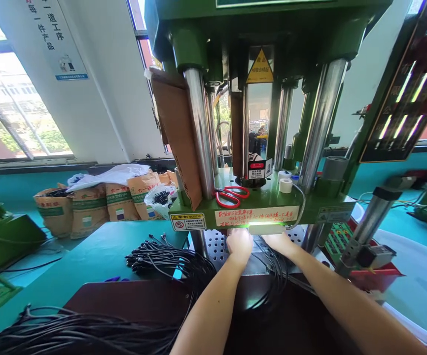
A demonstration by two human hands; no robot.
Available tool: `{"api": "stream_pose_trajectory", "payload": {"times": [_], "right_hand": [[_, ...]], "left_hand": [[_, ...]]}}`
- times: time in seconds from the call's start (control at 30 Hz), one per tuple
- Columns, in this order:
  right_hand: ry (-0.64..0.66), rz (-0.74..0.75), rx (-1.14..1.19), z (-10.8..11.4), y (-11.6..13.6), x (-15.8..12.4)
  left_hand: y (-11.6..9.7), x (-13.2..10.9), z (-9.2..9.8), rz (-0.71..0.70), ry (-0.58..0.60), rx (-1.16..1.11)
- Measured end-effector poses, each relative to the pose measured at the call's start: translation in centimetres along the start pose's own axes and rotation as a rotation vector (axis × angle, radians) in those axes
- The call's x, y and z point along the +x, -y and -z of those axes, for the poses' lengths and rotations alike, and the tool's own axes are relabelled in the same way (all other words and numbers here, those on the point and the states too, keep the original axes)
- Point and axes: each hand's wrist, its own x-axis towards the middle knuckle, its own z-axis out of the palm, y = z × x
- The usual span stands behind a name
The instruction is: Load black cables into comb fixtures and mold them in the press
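Both forearms reach forward under the front plate of a green press [265, 197]. My left hand [240, 241] is over the perforated metal plate [215, 245], its fingers hidden beneath the press edge and washed out by a bright lamp [267, 229]. To the right of the lamp is my right hand [277, 240], its fingers also out of sight under the edge. Black cables [278, 271] run between the two hands and hang toward me over the front edge. Whether either hand grips them cannot be made out.
Red-handled scissors [231, 196] and white tape rolls [285, 185] lie on the press ledge. A bundle of black cables [161, 259] rests on the teal table [98, 251], with more cables [80, 333] at the lower left. A red bin [378, 278] stands right.
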Motion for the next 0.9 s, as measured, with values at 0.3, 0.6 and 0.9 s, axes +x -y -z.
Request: {"api": "stream_pose_trajectory", "payload": {"times": [0.3,0.6,0.9], "right_hand": [[0.034,0.009,-0.089,-0.6,1.4,0.3],[-0.001,0.062,-0.099,-0.3,1.6,0.5],[-0.097,0.153,-0.108,-0.6,2.4,0.1]], "left_hand": [[1.0,0.6,-0.9,-0.051,0.031,0.015],[0.3,0.2,-0.6,-0.163,-0.070,0.065],[-1.5,-1.7,-1.6,-0.193,-0.164,0.075]]}}
